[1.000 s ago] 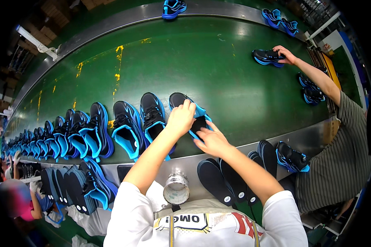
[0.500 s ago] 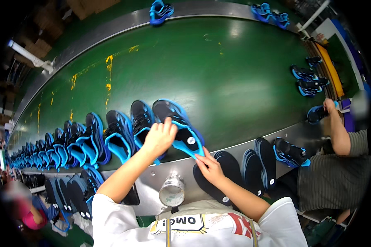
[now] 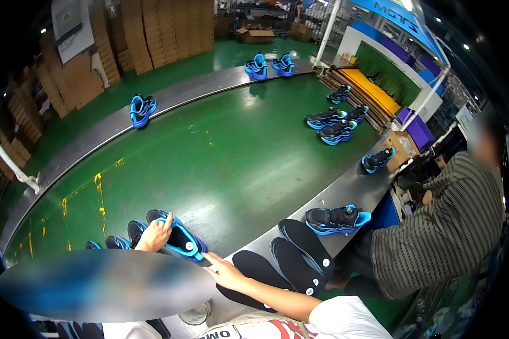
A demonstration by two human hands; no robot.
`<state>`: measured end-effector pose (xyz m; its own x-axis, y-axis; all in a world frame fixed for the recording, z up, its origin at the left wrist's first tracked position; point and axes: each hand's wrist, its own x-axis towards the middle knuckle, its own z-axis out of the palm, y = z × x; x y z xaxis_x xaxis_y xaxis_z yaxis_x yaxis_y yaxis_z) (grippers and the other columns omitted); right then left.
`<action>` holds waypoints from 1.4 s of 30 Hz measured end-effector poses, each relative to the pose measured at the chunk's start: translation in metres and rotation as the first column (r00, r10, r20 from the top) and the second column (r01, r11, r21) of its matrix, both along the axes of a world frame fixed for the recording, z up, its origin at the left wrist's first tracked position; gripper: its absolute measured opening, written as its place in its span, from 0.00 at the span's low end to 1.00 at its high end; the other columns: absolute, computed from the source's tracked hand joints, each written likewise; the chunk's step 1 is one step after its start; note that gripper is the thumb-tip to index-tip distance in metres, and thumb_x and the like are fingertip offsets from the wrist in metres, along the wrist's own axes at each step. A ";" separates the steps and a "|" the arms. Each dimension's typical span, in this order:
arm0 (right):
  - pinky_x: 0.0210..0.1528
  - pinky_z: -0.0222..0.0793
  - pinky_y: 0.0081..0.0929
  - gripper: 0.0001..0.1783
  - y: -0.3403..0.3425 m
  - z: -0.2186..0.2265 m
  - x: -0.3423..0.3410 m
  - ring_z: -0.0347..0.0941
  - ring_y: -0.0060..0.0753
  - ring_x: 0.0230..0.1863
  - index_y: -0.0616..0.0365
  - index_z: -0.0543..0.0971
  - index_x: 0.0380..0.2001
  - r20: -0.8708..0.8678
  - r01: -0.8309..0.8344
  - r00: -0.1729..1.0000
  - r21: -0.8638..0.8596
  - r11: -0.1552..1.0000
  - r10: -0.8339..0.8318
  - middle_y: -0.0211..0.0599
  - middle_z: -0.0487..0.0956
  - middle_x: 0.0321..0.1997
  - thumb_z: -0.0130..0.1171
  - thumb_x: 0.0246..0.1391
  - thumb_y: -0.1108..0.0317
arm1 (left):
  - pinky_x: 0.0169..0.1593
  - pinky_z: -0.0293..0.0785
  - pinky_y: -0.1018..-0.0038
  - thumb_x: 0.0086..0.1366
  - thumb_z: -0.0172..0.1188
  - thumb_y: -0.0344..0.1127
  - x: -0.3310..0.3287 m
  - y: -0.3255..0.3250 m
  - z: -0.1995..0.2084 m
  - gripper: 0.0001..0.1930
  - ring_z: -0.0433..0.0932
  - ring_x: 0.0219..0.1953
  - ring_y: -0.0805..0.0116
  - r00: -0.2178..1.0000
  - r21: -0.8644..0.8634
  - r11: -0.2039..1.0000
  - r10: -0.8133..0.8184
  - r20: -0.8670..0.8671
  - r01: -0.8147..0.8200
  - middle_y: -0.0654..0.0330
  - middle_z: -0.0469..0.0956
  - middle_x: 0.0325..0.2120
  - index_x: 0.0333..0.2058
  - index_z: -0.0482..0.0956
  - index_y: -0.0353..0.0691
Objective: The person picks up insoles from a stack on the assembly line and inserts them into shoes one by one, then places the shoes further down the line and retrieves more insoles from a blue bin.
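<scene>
A black and blue sneaker (image 3: 180,242) lies at the near edge of the green belt, its opening toward me and a white round sticker on the insole inside. My left hand (image 3: 156,233) is closed over its tongue area, index finger stretched along the upper. Beside the blue heel is my right hand (image 3: 226,274), fingers extended and apart; whether the fingertips touch the heel I cannot tell. More sneakers (image 3: 134,230) stand left of it, partly hidden by a blurred patch. Right of my right hand, several black insoles (image 3: 291,263) with white stickers lie on the metal ledge.
A sneaker (image 3: 336,219) rests past the insoles, another (image 3: 377,160) farther along the ledge (image 3: 350,186). Several sneakers (image 3: 336,131) stand on the belt (image 3: 209,164) at far right. A metal cup (image 3: 197,312) sits close to my body. At right is a person in a striped shirt (image 3: 435,237).
My view has swung up and to the right. My right hand has eased off the sneaker's heel, while my left stays on the upper. The person at right has drawn a hand back from a sneaker.
</scene>
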<state>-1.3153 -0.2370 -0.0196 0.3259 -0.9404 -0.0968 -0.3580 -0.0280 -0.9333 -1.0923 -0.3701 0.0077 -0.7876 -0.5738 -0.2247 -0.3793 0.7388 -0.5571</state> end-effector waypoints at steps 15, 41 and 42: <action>0.40 0.66 0.21 0.14 0.203 0.023 -0.052 0.72 0.27 0.35 0.63 0.71 0.39 -0.048 0.736 0.673 -0.054 0.674 -0.738 0.42 0.75 0.35 0.54 0.46 0.73 | 0.28 0.66 0.69 0.43 0.56 0.31 -0.001 0.158 0.072 0.07 0.70 0.24 0.58 0.337 0.691 0.590 0.606 -0.720 0.417 0.55 0.69 0.20 0.16 0.66 0.37; 0.35 0.65 0.33 0.08 0.559 0.071 0.052 0.71 0.41 0.31 0.60 0.74 0.30 -0.220 0.947 -0.200 -0.295 -0.130 -0.955 0.40 0.75 0.27 0.54 0.41 0.73 | 0.43 0.63 0.66 0.63 0.35 0.39 0.010 0.176 -0.006 0.18 0.70 0.42 0.54 0.757 0.044 0.998 -0.001 -0.654 0.039 0.52 0.70 0.42 0.48 0.64 0.39; 0.35 0.65 0.33 0.09 0.568 0.074 0.045 0.71 0.42 0.30 0.60 0.74 0.30 -0.166 0.913 -0.273 -0.354 -0.201 -0.947 0.40 0.75 0.27 0.55 0.40 0.74 | 0.42 0.62 0.67 0.63 0.34 0.40 0.001 0.187 0.007 0.18 0.70 0.40 0.57 0.770 0.036 0.999 0.027 -0.638 -0.006 0.56 0.72 0.38 0.46 0.67 0.39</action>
<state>-1.2698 0.3313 0.0540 -0.9772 -0.0956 0.1896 -0.2097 0.5768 -0.7895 -1.0913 -0.1835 0.0145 -0.7465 -0.5893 0.3089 -0.6516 0.7414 -0.1604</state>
